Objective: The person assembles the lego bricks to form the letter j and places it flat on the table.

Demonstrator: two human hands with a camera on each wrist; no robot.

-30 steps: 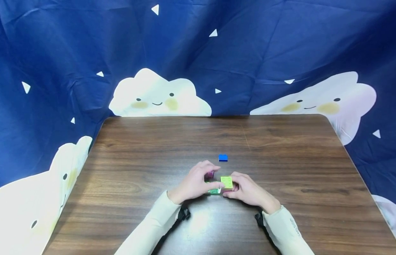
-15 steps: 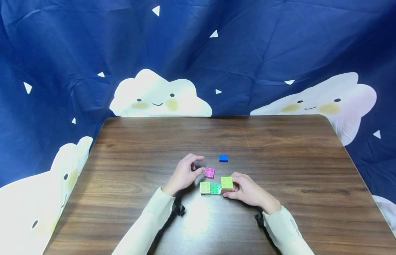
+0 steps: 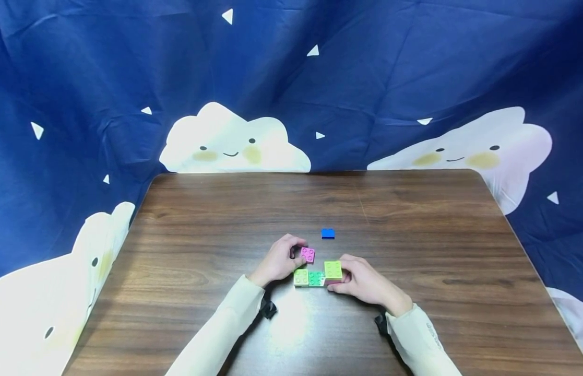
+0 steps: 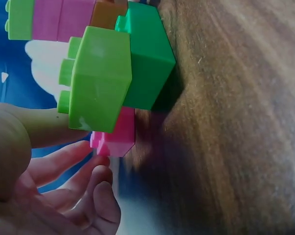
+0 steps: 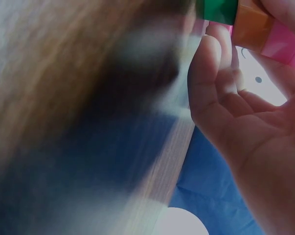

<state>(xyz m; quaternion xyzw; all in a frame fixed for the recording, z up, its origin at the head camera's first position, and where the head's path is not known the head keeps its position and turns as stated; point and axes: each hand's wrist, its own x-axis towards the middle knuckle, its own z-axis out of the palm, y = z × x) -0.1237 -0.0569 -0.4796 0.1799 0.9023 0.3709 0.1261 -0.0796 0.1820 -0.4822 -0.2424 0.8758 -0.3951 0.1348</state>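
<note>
My left hand point(image 3: 277, 262) reaches around the left side of a loose pink toy building brick point(image 3: 307, 255), its thumb at the near left edge and index finger just beyond the far edge. My right hand point(image 3: 361, 277) grips a brick stack from the right. In the left wrist view that stack has an orange brick point(image 4: 108, 15) low down, pink bricks point(image 4: 64, 19) above and a lime brick point(image 4: 20, 20) on top. It joins a green brick point(image 3: 315, 278), whose other end carries another lime brick point(image 3: 301, 278). Thumb and fingers bracket the stack in the right wrist view.
A small blue brick point(image 3: 328, 233) lies farther back on the brown wooden table point(image 3: 216, 209). Behind the table hangs a dark blue curtain point(image 3: 347, 78) with white clouds and triangles.
My left hand drew back left from over the green and lime bricks, uncovering them and the pink brick, then came in against the pink brick. My right hand and its stack stay put.
</note>
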